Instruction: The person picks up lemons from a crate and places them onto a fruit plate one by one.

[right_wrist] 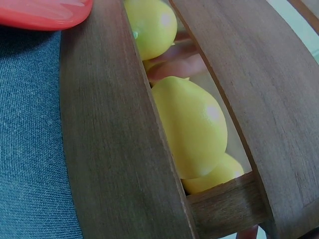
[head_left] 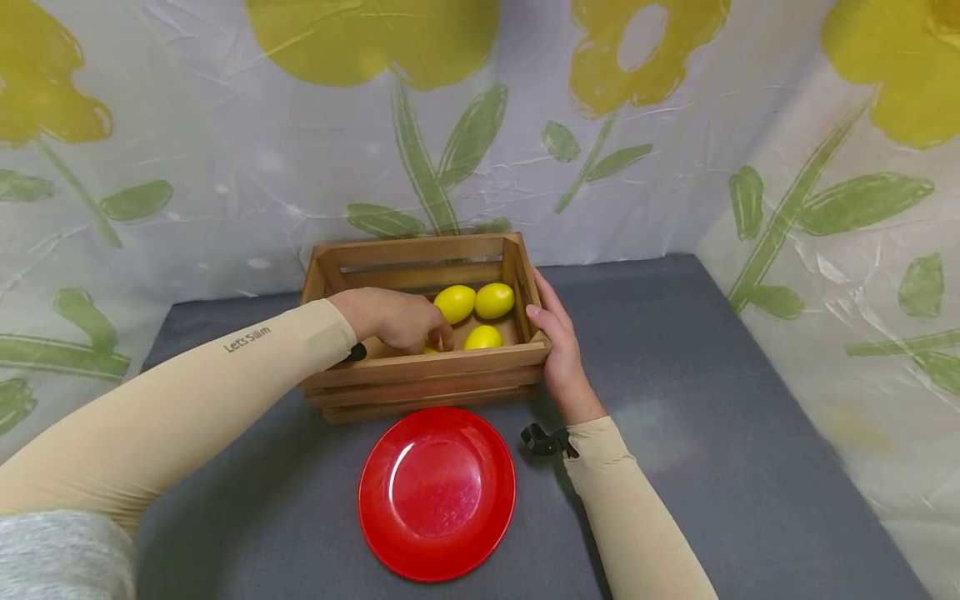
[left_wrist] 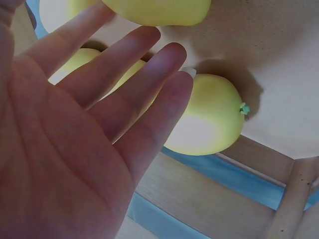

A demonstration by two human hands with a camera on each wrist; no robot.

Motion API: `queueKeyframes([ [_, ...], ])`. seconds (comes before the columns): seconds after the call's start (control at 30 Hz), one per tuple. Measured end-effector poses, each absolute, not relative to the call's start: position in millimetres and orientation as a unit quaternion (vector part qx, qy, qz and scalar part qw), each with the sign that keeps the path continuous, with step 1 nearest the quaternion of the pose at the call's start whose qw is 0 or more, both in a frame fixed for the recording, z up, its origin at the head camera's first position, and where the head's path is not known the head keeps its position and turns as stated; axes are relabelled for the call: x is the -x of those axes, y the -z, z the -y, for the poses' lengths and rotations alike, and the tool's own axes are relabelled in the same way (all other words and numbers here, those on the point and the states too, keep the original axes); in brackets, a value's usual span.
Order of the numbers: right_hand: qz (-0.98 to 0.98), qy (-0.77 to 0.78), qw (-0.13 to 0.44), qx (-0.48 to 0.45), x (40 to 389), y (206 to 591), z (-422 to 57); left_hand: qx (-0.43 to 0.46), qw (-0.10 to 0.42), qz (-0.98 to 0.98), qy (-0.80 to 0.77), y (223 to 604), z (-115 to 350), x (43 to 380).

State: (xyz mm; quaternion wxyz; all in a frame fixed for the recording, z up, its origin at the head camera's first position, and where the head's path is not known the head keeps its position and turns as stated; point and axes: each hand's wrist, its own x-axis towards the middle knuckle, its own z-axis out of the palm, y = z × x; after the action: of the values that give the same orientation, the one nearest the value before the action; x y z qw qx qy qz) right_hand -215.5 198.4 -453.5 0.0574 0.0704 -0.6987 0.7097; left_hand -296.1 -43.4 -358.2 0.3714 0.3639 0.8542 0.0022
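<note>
A slatted wooden crate (head_left: pixel 427 390) holds several yellow lemons (head_left: pixel 494 301). My left hand (head_left: pixel 408 322) reaches down inside it, over the lemons near the front wall. In the left wrist view its fingers (left_wrist: pixel 149 119) extend loosely, with one lemon (left_wrist: pixel 207 117) just beyond the little finger and another (left_wrist: pixel 159 10) at the index fingertip. My right hand (head_left: pixel 561 346) holds the crate's right end from outside, thumb near the top edge. Between the slats in the right wrist view, left-hand fingers (right_wrist: pixel 180 67) show among lemons (right_wrist: pixel 192 127).
A round red plate (head_left: pixel 435 496) lies in front of the crate on the dark grey cloth-covered table (head_left: pixel 675 467). Behind the crate hangs a white curtain (head_left: pixel 300 150) with yellow flowers, and it continues along both sides.
</note>
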Motion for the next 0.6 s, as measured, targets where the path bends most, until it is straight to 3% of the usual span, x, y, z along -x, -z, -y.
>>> queueKeyframes([
  [0.6, 0.696, -0.712, 0.057, -0.073, 216.4, 453.9, -198.3, -0.384, 0.379, -0.842, 0.008, 359.9, 41.4, 295.1],
])
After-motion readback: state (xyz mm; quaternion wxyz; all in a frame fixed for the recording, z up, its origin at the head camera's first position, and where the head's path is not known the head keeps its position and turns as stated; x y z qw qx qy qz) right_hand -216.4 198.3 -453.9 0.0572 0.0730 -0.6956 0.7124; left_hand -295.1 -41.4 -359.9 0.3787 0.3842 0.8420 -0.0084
